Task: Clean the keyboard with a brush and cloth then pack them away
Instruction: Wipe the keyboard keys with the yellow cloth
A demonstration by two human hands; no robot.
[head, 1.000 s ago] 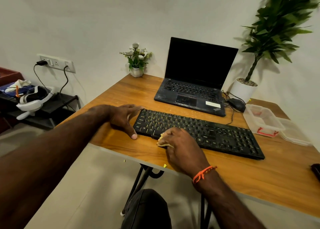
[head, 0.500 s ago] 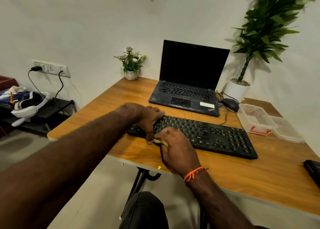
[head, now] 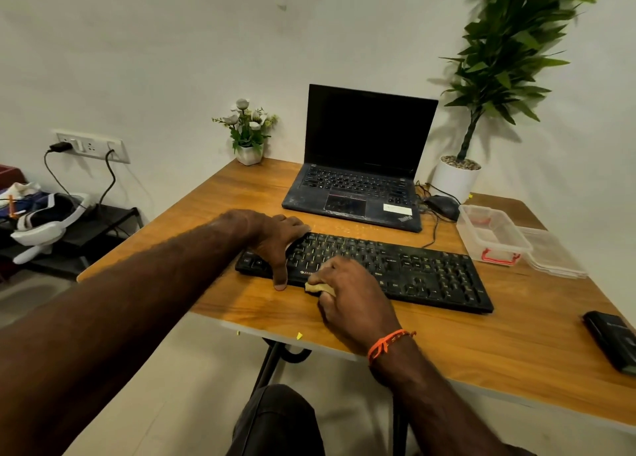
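A black keyboard [head: 413, 269] lies across the wooden desk [head: 447, 338] in front of the laptop. My left hand [head: 275, 242] lies over the keyboard's left end, fingers along its far edge and thumb down over the front edge, holding it in place. My right hand [head: 347, 293] grips a small yellow cloth [head: 318, 287] at the keyboard's front edge, left of centre. Most of the cloth is hidden under my fingers. No brush is visible.
An open black laptop [head: 358, 166] stands behind the keyboard with a mouse [head: 442, 206] beside it. A clear plastic box [head: 495, 245] with red clips and its lid [head: 557, 256] sit at the right. A dark flat object [head: 611, 340] lies near the right edge. Potted plants stand at the back.
My left hand moved from the desk beside the keyboard onto its left end. My right hand with the cloth stayed at the front edge, shifting slightly.
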